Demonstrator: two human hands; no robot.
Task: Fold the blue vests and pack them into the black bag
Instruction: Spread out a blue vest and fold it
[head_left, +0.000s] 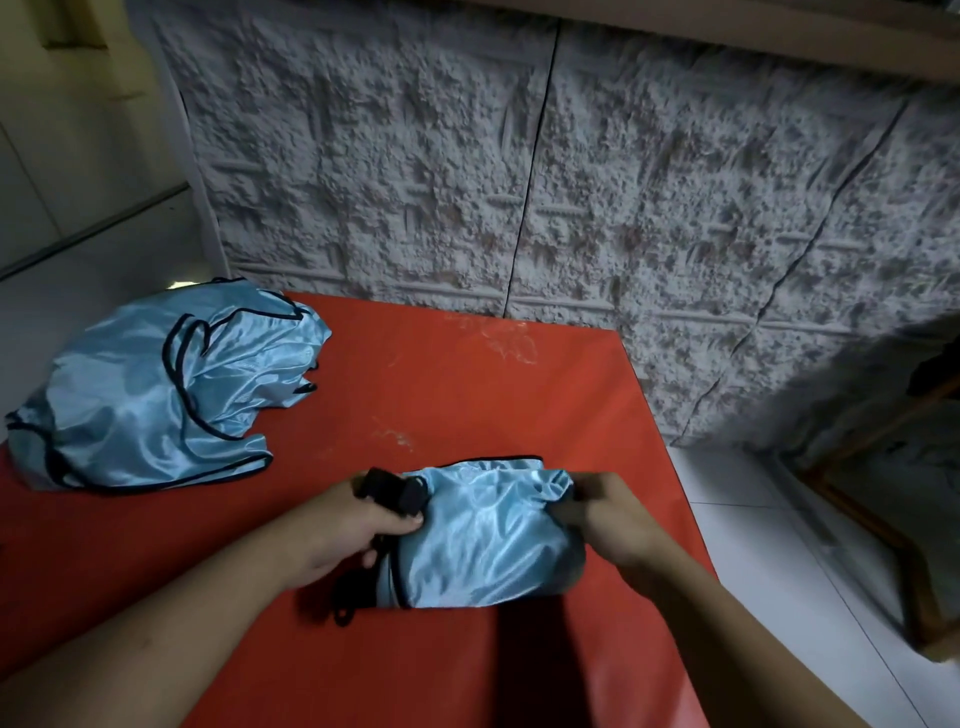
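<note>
It looks like a plain room in a home: a red table stands against a wall clad in rough, stone-patterned panels, white tiles cover the floor, and a wooden frame leans at the right.

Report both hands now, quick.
Left hand: fingers pinch the black bag edge.
Right hand: fingers grip the folded blue vest bundle's right side.

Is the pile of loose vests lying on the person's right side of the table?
No: the pile of vests lies at the far left of the red table, beyond the left hand.
</note>
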